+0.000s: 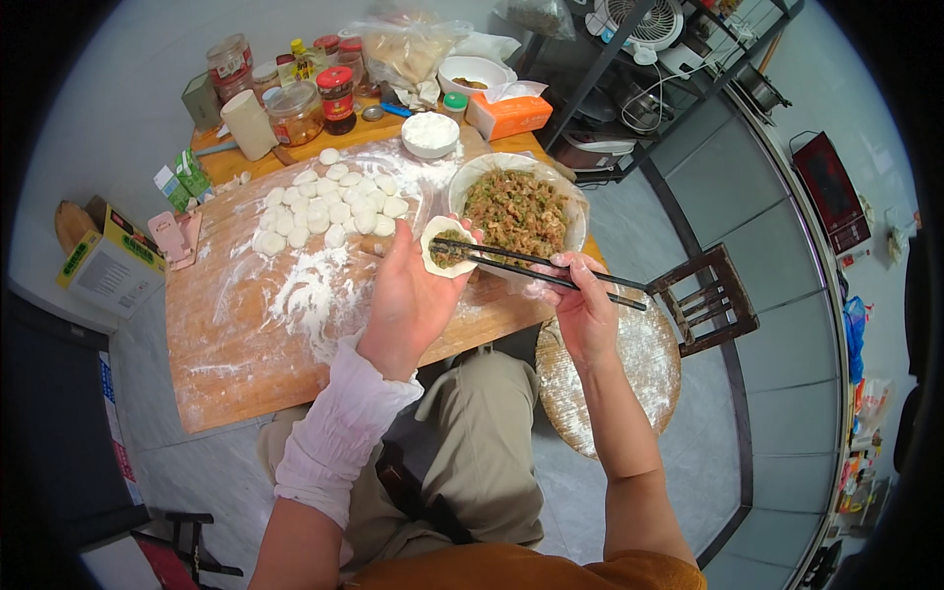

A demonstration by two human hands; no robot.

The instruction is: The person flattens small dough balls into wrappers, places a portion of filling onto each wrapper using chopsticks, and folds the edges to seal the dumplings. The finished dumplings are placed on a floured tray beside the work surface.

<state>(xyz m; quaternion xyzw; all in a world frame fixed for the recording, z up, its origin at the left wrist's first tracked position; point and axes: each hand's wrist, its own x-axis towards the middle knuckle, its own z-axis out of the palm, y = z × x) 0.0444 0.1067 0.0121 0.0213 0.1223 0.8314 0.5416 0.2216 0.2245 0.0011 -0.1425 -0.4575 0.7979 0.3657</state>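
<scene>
On my left hand (409, 299) lies a round dough wrapper (429, 259), held up above the board's right part. A small mound of minced filling (451, 254) sits in the middle of the wrapper. My right hand (586, 302) grips a pair of black chopsticks (546, 271), whose tips touch that filling. Just behind the hands stands a large bowl (461, 177), lined with thin plastic and full of brown and green filling (516, 210). Several small dough pieces (317, 215) lie close together on the floured wooden board (236, 324).
A bowl of flour (431, 134) stands at the board's back edge. Behind it are an orange tissue box (509, 114), a red-lidded jar (337, 103) and other jars. A pink phone stand (175, 240) sits at the left edge. A floured round woven tray (634, 369) rests by a wooden chair (700, 299).
</scene>
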